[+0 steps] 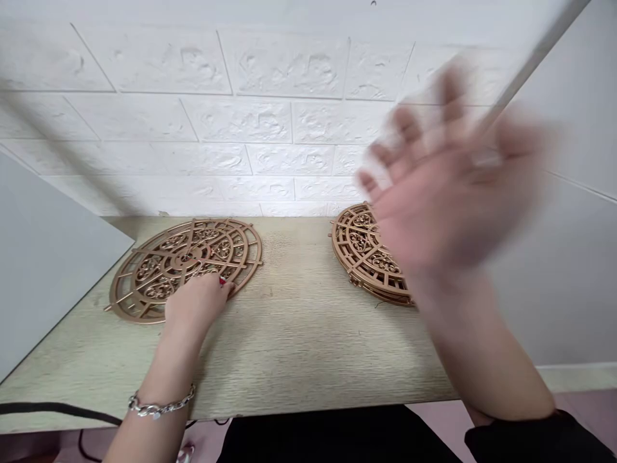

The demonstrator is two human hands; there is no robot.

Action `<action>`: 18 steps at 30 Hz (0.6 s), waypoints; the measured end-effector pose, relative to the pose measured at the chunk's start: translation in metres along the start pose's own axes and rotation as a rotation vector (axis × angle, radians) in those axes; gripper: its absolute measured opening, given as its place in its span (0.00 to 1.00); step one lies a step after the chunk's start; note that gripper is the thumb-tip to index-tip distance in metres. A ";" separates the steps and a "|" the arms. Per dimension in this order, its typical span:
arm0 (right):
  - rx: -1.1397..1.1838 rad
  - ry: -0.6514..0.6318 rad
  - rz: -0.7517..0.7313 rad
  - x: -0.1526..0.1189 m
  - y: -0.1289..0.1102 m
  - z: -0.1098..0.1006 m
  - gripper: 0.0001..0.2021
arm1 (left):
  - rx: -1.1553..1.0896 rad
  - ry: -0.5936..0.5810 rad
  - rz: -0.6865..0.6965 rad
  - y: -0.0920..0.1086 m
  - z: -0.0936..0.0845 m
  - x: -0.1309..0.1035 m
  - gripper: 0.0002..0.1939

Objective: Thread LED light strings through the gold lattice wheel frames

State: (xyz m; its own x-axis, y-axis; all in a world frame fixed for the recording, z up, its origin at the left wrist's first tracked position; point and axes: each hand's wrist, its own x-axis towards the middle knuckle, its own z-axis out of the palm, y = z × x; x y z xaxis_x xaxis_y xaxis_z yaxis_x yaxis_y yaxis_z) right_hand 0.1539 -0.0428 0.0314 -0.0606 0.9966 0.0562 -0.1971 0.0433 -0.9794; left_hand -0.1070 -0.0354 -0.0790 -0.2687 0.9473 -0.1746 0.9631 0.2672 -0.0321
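A round, bronze-coloured openwork piece (pixel 193 255) with curled patterns lies flat on the left of the wooden table. My left hand (pixel 198 301) rests over its front right part, fingers closed round something I cannot make out; a bit of red shows by the fingertips. On the right lies a stack of similar round pieces (pixel 366 254), partly hidden behind my right hand (pixel 441 186). That hand is raised above the stack, blurred by motion, its fingers spread and nothing in it.
The pale wooden table (pixel 299 347) ends at a white brick-patterned wall (pixel 270 122). Grey panels stand at left (pixel 48 257) and right (pixel 554 270). A black cable (pixel 58 408) crosses the front left edge.
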 end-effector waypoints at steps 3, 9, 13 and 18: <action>0.192 -0.217 0.105 0.027 0.046 0.033 0.11 | 0.025 0.053 0.022 0.001 0.000 0.000 0.22; 0.059 -0.487 0.710 0.064 0.144 0.087 0.06 | -0.008 0.139 0.028 -0.002 0.003 -0.004 0.22; 0.131 -0.487 0.728 0.077 0.166 0.127 0.09 | -0.023 0.148 0.025 -0.006 0.002 -0.005 0.22; 0.284 -0.265 0.602 0.096 0.176 0.155 0.06 | -0.009 0.171 0.103 -0.007 0.001 -0.003 0.23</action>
State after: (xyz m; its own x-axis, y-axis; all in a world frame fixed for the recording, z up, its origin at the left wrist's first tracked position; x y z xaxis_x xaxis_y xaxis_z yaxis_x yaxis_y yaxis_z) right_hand -0.0380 0.0500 -0.1057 -0.4677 0.7893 -0.3977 -0.2991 -0.5648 -0.7691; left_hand -0.1128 -0.0407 -0.0787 -0.1681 0.9857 -0.0066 0.9857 0.1680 -0.0140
